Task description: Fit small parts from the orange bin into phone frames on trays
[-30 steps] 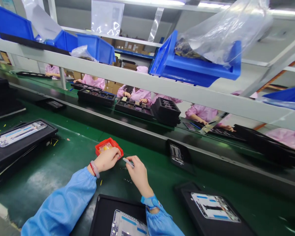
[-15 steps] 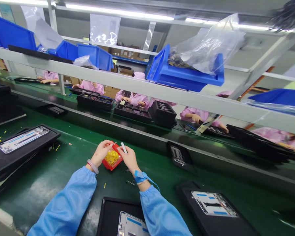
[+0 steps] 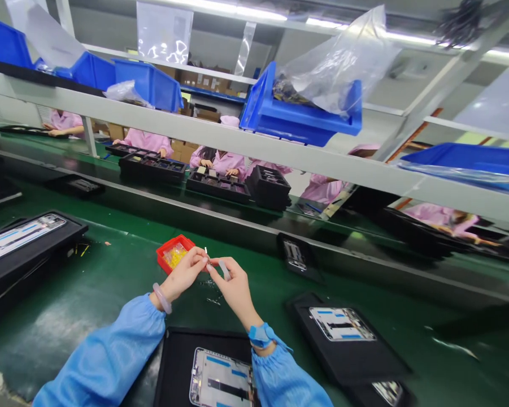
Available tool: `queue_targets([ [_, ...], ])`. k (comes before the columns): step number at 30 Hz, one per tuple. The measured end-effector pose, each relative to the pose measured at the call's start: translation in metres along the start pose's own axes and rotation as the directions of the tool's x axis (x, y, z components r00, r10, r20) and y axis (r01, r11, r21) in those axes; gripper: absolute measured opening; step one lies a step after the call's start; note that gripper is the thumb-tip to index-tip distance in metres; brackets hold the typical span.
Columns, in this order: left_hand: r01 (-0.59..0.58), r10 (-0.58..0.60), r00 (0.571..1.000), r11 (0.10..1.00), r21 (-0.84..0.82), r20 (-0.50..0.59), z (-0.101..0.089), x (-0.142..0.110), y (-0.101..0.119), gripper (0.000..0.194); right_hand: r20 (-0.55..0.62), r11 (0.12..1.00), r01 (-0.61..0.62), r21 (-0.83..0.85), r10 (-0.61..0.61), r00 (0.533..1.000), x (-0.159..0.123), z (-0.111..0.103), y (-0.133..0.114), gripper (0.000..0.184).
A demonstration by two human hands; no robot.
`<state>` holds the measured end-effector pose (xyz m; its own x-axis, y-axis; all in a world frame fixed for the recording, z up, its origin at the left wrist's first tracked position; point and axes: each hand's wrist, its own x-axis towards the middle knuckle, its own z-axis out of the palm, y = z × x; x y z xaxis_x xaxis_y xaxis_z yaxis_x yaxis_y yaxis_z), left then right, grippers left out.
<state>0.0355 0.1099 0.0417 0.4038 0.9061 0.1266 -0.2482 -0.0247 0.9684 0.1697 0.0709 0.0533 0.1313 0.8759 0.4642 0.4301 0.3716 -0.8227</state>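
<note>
My left hand (image 3: 183, 275) is closed in a pinch, its fingertips meeting those of my right hand. A tiny pale piece (image 3: 205, 250) sticks up at the left fingertips; its kind is too small to make out. My right hand (image 3: 234, 285) is closed around a pale, flat stick-like tool (image 3: 225, 270), whose lower end is hidden by the fingers. Just beyond my left hand stands a red tray (image 3: 163, 261) with small yellow pieces (image 3: 175, 256) in it. Nearest my forearms, a phone frame (image 3: 220, 377) with blue strips lies on a black tray (image 3: 173, 353).
More black trays with phone frames lie left (image 3: 74, 229) and right (image 3: 356, 356) on the green bench (image 3: 110, 282). Small loose bits (image 3: 212, 301) lie below my hands. A rail with blue bins (image 3: 305, 118) crosses above. Co-workers in pink sleeves (image 3: 148, 141) sit opposite.
My hands have drawn back from over the red tray to its near right side, and their fingertips have come together. The view has shifted slightly.
</note>
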Motion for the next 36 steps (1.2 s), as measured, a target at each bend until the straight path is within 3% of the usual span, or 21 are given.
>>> queue_targets([
  [6, -0.033, 0.023, 0.993, 0.996, 0.079, 0.118, 0.014, -0.008, -0.005, 0.030, -0.024, 0.996, 0.023, -0.091, -0.025, 0.999, -0.011, -0.018, 0.003, 0.012],
  [9, -0.060, 0.038, 0.988, 0.987, 0.148, 0.148, 0.014, -0.012, -0.003, 0.024, 0.064, 0.981, 0.049, -0.185, -0.038, 0.997, -0.018, -0.032, 0.004, 0.010],
  [11, -0.154, 0.094, 0.975, 0.938, 0.312, 0.200, 0.014, -0.015, 0.000, 0.020, 0.159, 0.958, 0.061, -0.279, -0.017, 0.987, -0.023, -0.042, 0.004, 0.008],
  [13, -0.296, 0.136, 0.940, 0.785, 0.544, 0.314, 0.015, -0.021, 0.003, 0.010, 0.241, 0.934, 0.059, -0.353, 0.030, 0.970, -0.030, -0.050, 0.003, 0.008],
  [15, -0.402, 0.116, 0.903, 0.568, 0.718, 0.414, 0.018, -0.027, 0.005, 0.008, 0.292, 0.922, 0.040, -0.385, 0.081, 0.953, -0.037, -0.056, 0.002, 0.010],
  [18, -0.466, 0.063, 0.879, 0.322, 0.824, 0.472, 0.025, -0.037, 0.003, 0.013, 0.339, 0.935, -0.020, -0.353, 0.148, 0.929, -0.048, -0.064, 0.002, 0.010],
  [20, -0.476, 0.044, 0.876, 0.246, 0.844, 0.481, 0.030, -0.045, 0.001, 0.014, 0.352, 0.957, -0.124, -0.264, 0.215, 0.911, -0.054, -0.072, 0.005, 0.008],
  [23, -0.445, 0.003, 0.887, 0.282, 0.850, 0.463, 0.039, -0.066, -0.003, 0.015, 0.341, 0.924, -0.377, -0.071, 0.378, 0.861, -0.065, -0.089, 0.016, 0.019],
  [26, -0.387, -0.111, 0.865, 0.472, 0.792, 0.489, 0.052, -0.097, -0.013, 0.014, 0.343, 0.807, -0.573, 0.144, 0.503, 0.794, -0.077, -0.104, 0.028, 0.039],
  [28, -0.373, -0.179, 0.823, 0.545, 0.751, 0.539, 0.061, -0.115, -0.023, 0.015, 0.340, 0.730, -0.611, 0.306, 0.515, 0.786, -0.084, -0.109, 0.034, 0.046],
  [30, -0.381, -0.200, 0.810, 0.535, 0.754, 0.551, 0.069, -0.124, -0.033, 0.016, 0.309, 0.677, -0.599, 0.427, 0.513, 0.800, -0.092, -0.108, 0.039, 0.049],
  [33, -0.393, -0.150, 0.843, 0.482, 0.783, 0.516, 0.074, -0.119, -0.047, 0.017, 0.302, 0.583, -0.608, 0.539, 0.540, 0.785, -0.104, -0.102, 0.047, 0.047],
  [36, -0.384, -0.066, 0.879, 0.491, 0.782, 0.473, 0.074, -0.108, -0.054, 0.019, 0.333, 0.504, -0.607, 0.614, 0.532, 0.779, -0.115, -0.096, 0.053, 0.043],
])
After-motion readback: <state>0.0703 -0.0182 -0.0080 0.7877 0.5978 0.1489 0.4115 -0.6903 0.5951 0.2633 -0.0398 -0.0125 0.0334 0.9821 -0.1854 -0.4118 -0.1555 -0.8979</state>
